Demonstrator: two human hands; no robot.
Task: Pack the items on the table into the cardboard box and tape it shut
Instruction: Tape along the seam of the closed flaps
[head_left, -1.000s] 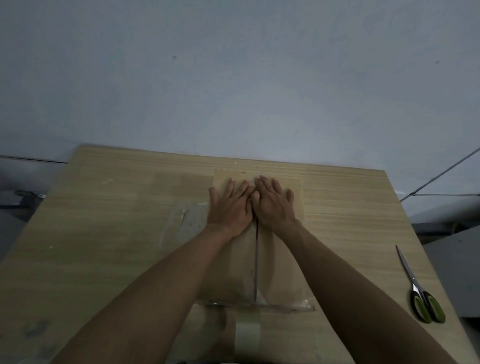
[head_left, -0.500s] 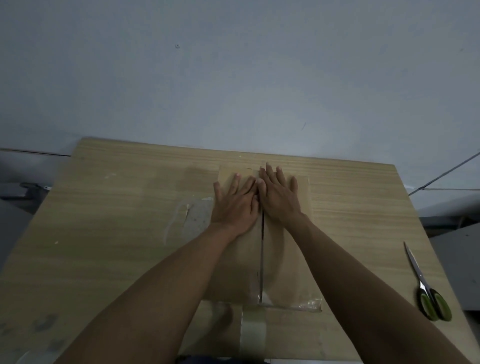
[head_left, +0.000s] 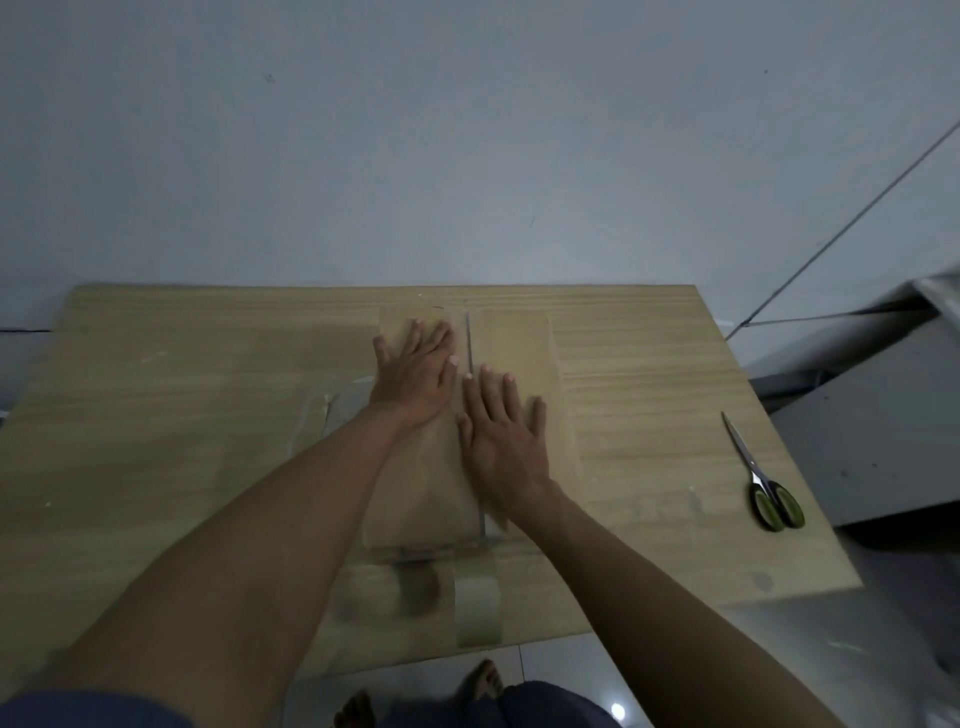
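Bare workroom — wooden table (head_left: 156, 415), blank wall (head_left: 467, 156)

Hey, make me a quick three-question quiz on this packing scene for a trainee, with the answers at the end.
1. True or false: the scissors lie on the box.
2. Which hand reaches farther along the box top? A) left hand B) right hand C) both level
3. Fill in: both hands press ____ on the box, fingers straight.
Key: 1 false, they lie on the table, right of the box. 2 A. 3 flat.
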